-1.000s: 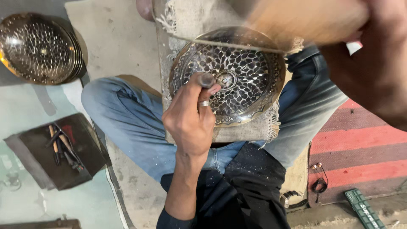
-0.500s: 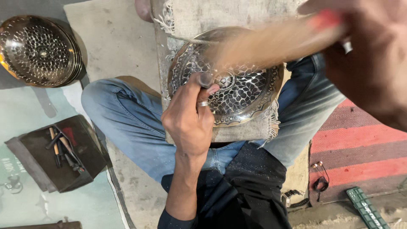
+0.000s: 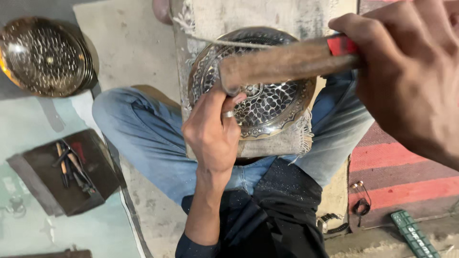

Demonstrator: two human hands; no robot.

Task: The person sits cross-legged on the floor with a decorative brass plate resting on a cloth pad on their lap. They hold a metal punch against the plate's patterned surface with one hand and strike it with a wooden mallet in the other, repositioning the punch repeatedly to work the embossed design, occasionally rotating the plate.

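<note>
A round engraved metal plate (image 3: 272, 107) lies on a frayed cloth-covered block (image 3: 201, 28) across my lap. My left hand (image 3: 213, 131), with a ring on one finger, pinches a small punch tool upright on the plate's middle; the tool is mostly hidden by the fingers. My right hand (image 3: 411, 81) grips a wooden mallet (image 3: 279, 62) by its red-marked handle. The mallet's end sits right on top of the punch, above my left fingers.
A stack of similar patterned metal plates (image 3: 43, 55) sits at the upper left. A dark tray with several small punches (image 3: 71, 167) lies left of my knee. A green flat box (image 3: 413, 234) and a red striped mat (image 3: 406, 167) are at right.
The mallet has swung down from high and blurred near the camera to the top of the punch. My left hand has stayed on the plate.
</note>
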